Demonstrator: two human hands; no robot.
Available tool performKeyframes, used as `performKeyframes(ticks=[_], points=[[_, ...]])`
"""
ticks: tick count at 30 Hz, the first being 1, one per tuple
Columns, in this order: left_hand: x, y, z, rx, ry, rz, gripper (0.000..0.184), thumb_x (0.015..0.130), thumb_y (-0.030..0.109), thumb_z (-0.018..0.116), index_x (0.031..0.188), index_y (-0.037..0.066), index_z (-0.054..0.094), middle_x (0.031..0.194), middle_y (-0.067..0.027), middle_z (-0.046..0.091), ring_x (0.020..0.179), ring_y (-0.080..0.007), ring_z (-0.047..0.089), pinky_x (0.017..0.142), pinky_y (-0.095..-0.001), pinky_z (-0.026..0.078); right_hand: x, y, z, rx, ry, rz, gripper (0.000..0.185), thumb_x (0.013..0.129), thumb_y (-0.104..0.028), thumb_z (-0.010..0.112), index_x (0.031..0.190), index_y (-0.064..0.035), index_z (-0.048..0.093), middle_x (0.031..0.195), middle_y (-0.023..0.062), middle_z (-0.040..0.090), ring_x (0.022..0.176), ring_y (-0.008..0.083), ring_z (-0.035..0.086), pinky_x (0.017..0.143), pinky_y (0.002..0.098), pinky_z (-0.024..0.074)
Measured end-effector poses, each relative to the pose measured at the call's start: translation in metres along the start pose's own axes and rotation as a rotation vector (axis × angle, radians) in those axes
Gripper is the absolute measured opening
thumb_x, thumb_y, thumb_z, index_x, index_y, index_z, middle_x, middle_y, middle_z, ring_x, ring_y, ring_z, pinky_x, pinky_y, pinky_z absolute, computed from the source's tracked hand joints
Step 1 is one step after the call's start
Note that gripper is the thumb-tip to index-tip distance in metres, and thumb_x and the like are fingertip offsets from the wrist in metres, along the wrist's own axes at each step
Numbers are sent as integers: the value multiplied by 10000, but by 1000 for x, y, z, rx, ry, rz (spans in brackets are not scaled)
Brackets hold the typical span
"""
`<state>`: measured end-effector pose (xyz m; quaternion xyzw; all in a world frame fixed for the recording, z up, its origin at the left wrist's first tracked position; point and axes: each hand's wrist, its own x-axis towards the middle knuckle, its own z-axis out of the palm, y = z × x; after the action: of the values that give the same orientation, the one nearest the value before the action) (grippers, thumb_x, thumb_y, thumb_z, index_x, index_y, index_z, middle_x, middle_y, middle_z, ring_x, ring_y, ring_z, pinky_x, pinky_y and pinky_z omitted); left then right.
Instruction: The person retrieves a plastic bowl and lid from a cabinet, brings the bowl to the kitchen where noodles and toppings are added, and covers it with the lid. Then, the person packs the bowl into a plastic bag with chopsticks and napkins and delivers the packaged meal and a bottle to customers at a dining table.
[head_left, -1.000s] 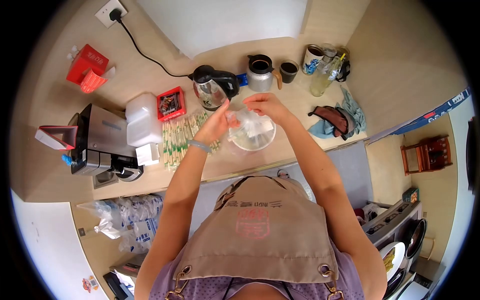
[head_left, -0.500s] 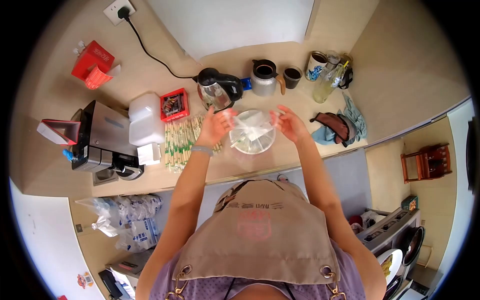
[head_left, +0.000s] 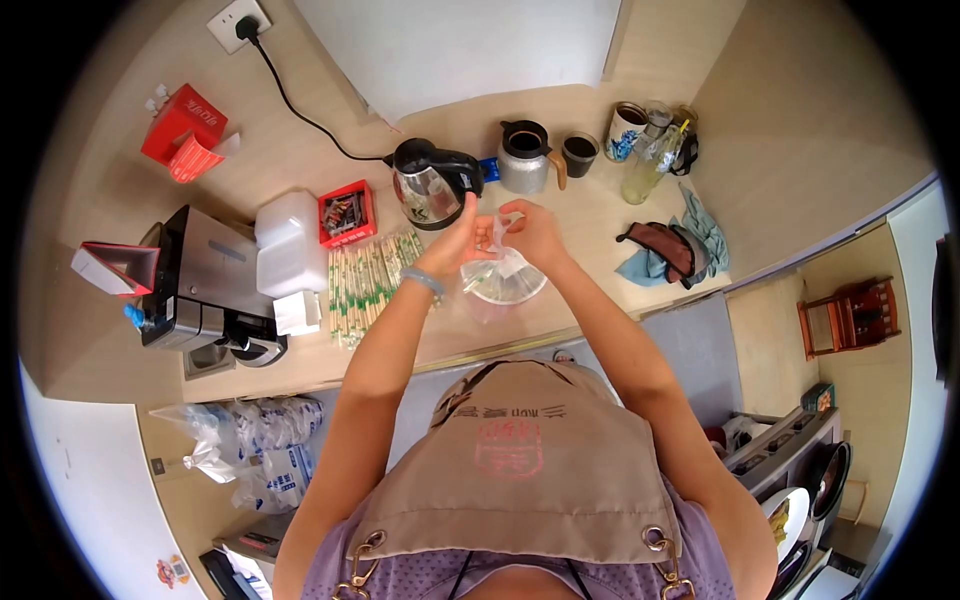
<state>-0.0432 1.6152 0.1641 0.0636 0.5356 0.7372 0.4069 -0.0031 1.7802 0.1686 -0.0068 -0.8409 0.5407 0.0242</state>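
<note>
A round takeaway container (head_left: 508,287) with a pale lid sits on the counter inside a thin clear plastic bag (head_left: 502,226). A wrapped chopstick packet seems to lie on its lid. Over the container, the bag's gathered top runs between my two hands. My left hand (head_left: 462,243), with a band at the wrist, is closed on one side of the bag top. Close beside it, my right hand (head_left: 533,236) pinches the other side. My hands hide the far part of the lid.
Left of the bag lie several wrapped chopsticks (head_left: 365,285), a red box (head_left: 346,214) and white foam boxes (head_left: 291,243). An electric kettle (head_left: 421,190), a steel jug (head_left: 524,165) and a dark cup (head_left: 580,153) stand behind. Cloths (head_left: 675,252) lie right.
My hands have come together from either side of the container, drawing the bag's top up and inward between them. The container has stayed in place.
</note>
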Motion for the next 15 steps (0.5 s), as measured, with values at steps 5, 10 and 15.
performKeyframes(ticks=[5, 10, 15], points=[[4, -31, -64, -8, 269, -117, 774, 818, 720, 218, 900, 20, 539, 804, -80, 568, 718, -160, 515, 700, -299, 461, -16, 66, -25, -467, 264, 32, 158, 687, -141, 580, 810, -89, 666, 777, 138, 645, 732, 304, 619, 656, 368, 494], [11, -94, -119, -690, 258, -112, 730, 841, 690, 196, 839, 44, 536, 799, -98, 590, 778, -183, 536, 764, -321, 446, -19, 135, -6, -310, 349, 392, 173, 732, -191, 538, 687, -46, 622, 689, 141, 622, 675, 213, 613, 641, 317, 486], [-12, -25, -25, -288, 284, 134, 782, 847, 685, 181, 952, 6, 555, 908, -123, 601, 910, -212, 544, 905, -346, 386, 1, 43, -25, 692, 45, 454, 229, 769, -213, 530, 796, 5, 593, 750, 103, 618, 712, 174, 597, 653, 303, 475]])
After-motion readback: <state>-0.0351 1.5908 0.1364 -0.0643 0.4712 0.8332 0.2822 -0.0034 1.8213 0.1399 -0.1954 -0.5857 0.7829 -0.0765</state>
